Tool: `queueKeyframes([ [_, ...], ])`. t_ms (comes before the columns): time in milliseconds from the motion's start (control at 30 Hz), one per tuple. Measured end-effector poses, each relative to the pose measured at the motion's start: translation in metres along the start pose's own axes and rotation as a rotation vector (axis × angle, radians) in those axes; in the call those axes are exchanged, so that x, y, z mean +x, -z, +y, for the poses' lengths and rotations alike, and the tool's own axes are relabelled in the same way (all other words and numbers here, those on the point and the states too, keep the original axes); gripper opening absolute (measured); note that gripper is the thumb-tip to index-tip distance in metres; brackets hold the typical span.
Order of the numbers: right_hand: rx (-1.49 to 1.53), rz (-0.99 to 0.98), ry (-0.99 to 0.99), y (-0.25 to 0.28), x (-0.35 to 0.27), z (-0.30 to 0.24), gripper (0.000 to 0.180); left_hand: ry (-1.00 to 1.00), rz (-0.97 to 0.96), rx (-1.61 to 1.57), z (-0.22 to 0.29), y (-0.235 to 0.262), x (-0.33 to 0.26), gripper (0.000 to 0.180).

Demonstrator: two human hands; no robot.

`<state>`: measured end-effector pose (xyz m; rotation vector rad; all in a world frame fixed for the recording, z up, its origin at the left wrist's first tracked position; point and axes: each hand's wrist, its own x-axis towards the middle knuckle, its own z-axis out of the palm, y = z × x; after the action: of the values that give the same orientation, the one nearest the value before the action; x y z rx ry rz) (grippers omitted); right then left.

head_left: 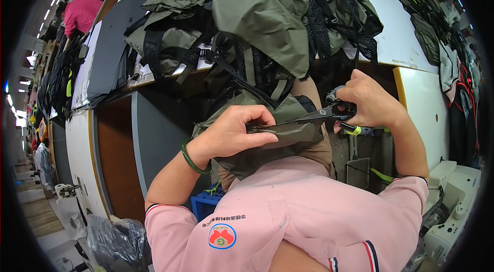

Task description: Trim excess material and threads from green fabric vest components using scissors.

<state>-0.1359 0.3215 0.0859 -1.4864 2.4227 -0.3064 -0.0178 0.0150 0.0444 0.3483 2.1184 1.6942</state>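
In my right hand (369, 98) is a pair of black-handled scissors (323, 113), its fingers wrapped round the handles. The blades point left and lie along the upper edge of an olive-green fabric piece (301, 134) over my lap. My left hand (231, 130) pinches that edge between thumb and fingers, near the blade tips. Whether the blades are on cloth or thread is too small to tell. Beyond my hands, a heap of olive-green backpacks (260, 12) with black mesh straps covers the table and hangs over its front edge.
Dark grey sheets (109, 40) lie on the table (396, 35) to the left of the heap. A white sewing machine (455, 210) stands at lower right. Below my left arm is a blue crate (206, 206). A person in pink (82, 14) is at far left.
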Motion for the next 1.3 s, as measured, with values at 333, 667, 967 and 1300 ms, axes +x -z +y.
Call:
queueKeyframes([
  [333, 0.022, 0.125, 0.039, 0.004, 0.002, -0.002, 0.049, 0.037, 0.0, -0.084, -0.003, -0.003, 0.003, 0.022],
  [667, -0.107, 0.126, 0.024, 0.006, 0.013, -0.014, 0.044, 0.004, 0.033, -0.068, -0.001, -0.01, 0.009, 0.052],
  [967, -0.049, 0.09, 0.053, 0.007, 0.027, -0.025, 0.046, 0.018, 0.031, 0.001, 0.007, -0.015, 0.012, 0.058],
  [1300, -0.026, 0.056, 0.048, -0.004, 0.022, -0.019, 0.049, -0.043, 0.035, 0.05, 0.002, -0.014, 0.01, 0.06],
])
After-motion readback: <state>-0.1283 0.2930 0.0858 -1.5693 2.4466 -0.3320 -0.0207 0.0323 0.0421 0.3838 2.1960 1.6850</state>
